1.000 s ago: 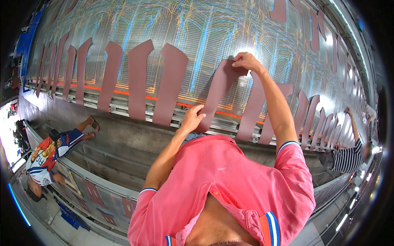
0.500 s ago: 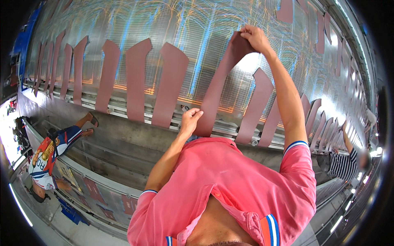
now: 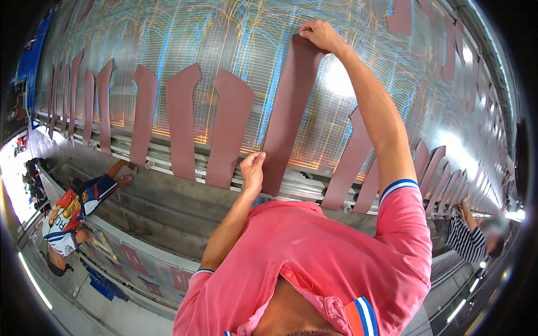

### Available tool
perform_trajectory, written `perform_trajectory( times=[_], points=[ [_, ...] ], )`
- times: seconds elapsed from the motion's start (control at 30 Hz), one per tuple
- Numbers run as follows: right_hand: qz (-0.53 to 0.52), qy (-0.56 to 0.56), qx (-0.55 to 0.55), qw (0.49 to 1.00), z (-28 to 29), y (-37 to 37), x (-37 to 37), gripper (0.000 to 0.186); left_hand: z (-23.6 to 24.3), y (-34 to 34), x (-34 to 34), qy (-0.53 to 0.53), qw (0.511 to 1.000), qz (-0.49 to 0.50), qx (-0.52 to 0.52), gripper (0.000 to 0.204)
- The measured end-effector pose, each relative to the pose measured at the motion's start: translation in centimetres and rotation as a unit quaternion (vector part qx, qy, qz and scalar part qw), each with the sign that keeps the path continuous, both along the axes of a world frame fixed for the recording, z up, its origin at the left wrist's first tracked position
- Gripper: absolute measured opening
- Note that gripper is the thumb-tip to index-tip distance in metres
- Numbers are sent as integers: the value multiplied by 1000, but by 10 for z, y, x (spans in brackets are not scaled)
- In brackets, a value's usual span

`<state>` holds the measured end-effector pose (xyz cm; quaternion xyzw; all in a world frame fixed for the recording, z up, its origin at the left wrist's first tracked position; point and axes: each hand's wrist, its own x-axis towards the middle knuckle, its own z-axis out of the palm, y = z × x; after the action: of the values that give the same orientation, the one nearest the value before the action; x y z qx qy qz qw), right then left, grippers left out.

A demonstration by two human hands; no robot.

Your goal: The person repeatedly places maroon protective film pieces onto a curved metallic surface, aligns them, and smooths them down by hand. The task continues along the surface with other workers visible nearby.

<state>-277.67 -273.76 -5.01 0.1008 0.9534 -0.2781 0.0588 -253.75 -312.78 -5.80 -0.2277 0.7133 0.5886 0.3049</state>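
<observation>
My right hand [image 3: 320, 35] pinches the upper end of a long dusty mauve flat panel [image 3: 288, 106], stretched over a metal tabletop [image 3: 258, 31] covered in coloured guide lines. My left hand [image 3: 252, 171] is closed, thumb and finger pressed together at the panel's left edge near its lower end; how much of the edge lies between them is hidden. Similar panels [image 3: 230, 117] stand in a row to the left along the near rail, and more [image 3: 350, 157] lie to the right, partly behind my right arm.
More panels [image 3: 400, 17] lie along the far side. A metal rail [image 3: 305, 185] runs along the table's near edge. At lower left a person [image 3: 64, 218] works at another bench [image 3: 129, 241]; at right a person in a striped top [image 3: 465, 235] reaches toward the table.
My right hand has lifted the panel's upper end, then moved it up and left; the folded panel now stretches out straight. My left hand has shifted slightly left and stays closed.
</observation>
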Motion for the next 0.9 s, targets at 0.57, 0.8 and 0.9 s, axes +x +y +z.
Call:
perform_trajectory(
  times=[0.57,0.8,0.9],
  points=[
    [84,-44,61,994,-15,3,-43,18,14,-1,-28,-2,991,-72,-117,24],
    [173,-117,-13,978,-7,23,-61,17,18,-16,-37,-105,984,-144,16,20],
    [199,-154,-8,968,9,27,-60,13,12,-20,-32,-110,986,-122,1,16]
  ],
)
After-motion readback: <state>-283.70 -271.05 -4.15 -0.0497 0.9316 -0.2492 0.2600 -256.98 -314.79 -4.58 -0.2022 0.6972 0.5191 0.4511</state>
